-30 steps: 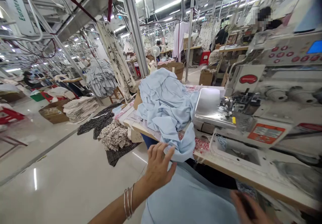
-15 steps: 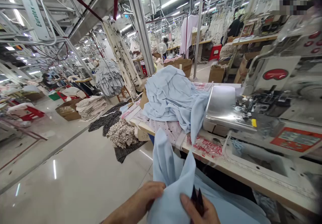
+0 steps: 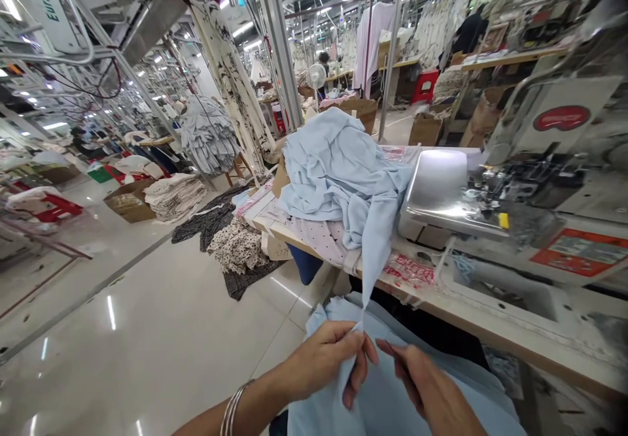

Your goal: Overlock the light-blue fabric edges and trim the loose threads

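Left hand (image 3: 326,357): low in the frame, bangles on the wrist; fingers (image 3: 357,343) closed in a pinch on a narrow tip of pale blue cloth.
Right hand (image 3: 432,390): just beside the left, index finger stretched toward the same pinched tip; whether it has hold of the cloth cannot be told.
Pale blue fabric strip (image 3: 375,246): hangs taut from the pile on the surface down to the pinched tip, over the surface edge.
Blue fabric pile (image 3: 333,168): heaped and rumpled on the left part of the surface, beside the machine's metal bed.
Lap cloth (image 3: 392,403): more of the same blue fabric spread under both hands.
How it will likely handle: thin, soft, light, limp; it folds and drags rather than holding shape, so a pull may bring the pile along.
Where to hold: a corner or hem, pinched, seems best.
Sewing machine (image 3: 515,187): to the right, needle area close to the pile.
Surface (image 3: 471,318): its front edge runs diagonally just above the hands.
Open room: bare floor (image 3: 147,344) to the left; tight on the right.
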`<state>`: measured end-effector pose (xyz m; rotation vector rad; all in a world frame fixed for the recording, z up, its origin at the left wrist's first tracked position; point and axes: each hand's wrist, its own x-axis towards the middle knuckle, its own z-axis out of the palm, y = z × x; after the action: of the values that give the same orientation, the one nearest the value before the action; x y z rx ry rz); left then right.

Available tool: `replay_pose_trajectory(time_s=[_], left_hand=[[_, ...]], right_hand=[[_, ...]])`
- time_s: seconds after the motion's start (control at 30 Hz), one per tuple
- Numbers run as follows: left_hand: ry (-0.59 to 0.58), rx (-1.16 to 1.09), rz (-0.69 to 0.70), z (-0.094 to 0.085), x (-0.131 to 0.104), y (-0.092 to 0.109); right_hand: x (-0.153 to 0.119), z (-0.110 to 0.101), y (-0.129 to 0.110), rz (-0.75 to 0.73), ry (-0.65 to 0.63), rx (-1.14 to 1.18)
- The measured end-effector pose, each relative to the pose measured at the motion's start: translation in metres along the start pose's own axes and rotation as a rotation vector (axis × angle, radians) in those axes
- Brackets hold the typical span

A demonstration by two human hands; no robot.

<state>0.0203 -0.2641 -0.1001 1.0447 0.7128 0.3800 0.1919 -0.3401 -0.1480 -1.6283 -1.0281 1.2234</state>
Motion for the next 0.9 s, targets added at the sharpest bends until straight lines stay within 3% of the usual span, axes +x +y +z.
replay_pose_trajectory(time_s=[0.13,0.2,0.47,0.53,0.67,0.8,0.9], left_hand=[[-0.082,-0.175,-0.066,-0.004,-0.004,0.0],[-0.105,-0.209,-0.08,-0.005,-0.004,0.001],[-0.2,-0.08,-0.128,-0.01,0.0,0.0],[-0.142,0.113,-0.004,-0.009,-0.001,0.006],[0.114,0.567,0.394,0.001,-0.002,0.029],[0.133,0.497,0.559,0.016,0.008,0.045],[0.057,0.348,0.567,0.025,0.02,0.05]], right_hand=[[0.041,-0.011,-0.017,0.078,-0.415,0.118],[0.049,-0.008,-0.026,0.079,-0.476,0.147],[0.052,0.0,-0.036,-0.029,-0.417,0.197],[0.049,-0.003,-0.031,-0.035,-0.327,0.234],[0.035,-0.004,-0.027,-0.004,-0.16,0.315],[0.019,-0.001,-0.043,-0.009,-0.121,0.371],[0.013,-0.008,-0.058,-0.142,-0.102,0.378]])
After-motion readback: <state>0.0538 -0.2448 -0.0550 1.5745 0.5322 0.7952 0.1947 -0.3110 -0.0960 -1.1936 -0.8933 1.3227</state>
